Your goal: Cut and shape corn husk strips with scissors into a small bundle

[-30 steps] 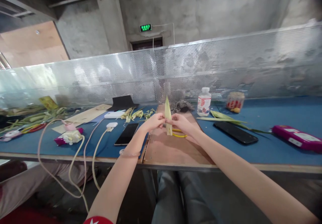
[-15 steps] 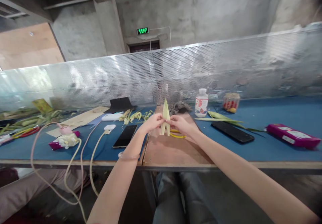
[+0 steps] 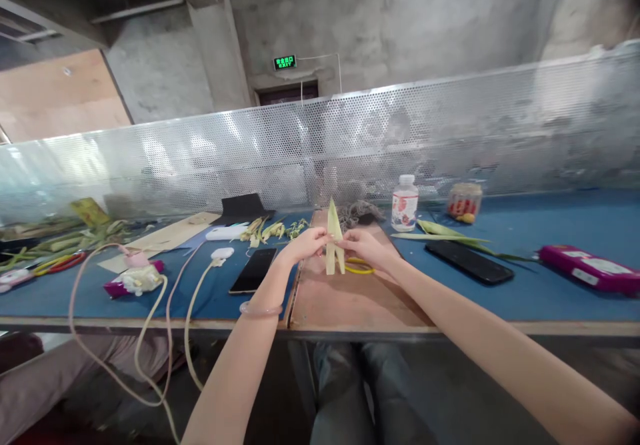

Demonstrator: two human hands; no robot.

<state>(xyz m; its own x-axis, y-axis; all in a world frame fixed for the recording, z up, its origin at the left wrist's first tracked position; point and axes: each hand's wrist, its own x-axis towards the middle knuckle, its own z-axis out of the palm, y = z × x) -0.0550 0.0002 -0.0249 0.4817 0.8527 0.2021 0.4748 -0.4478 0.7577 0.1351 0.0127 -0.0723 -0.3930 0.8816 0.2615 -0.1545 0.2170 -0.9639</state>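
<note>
From the head view, both hands meet over the brown board (image 3: 345,298) set into the blue counter (image 3: 550,278). The left hand (image 3: 306,245) and the right hand (image 3: 365,245) each pinch a pale leaf (image 3: 333,238) at its middle, one from either side, so both grips are closed on it. The leaf stands upright with its point up; its lower end splits into two strips just above the board. A yellow band (image 3: 361,268) lies on the board just behind it, near the right hand.

The leaf looks light, thin and springy, likely to crease or tear along its grain if squeezed hard. A fingertip pinch at the folded middle, where it is doubled and stiffest, seems the safest hold; the loose strips would flop.

To the left lie a phone (image 3: 253,270), leaf scraps (image 3: 270,228) and a cable (image 3: 150,338). To the right stand a bottle (image 3: 405,203) and a jar (image 3: 465,203), with a second phone (image 3: 469,261) and a pink case (image 3: 590,268) beyond.
</note>
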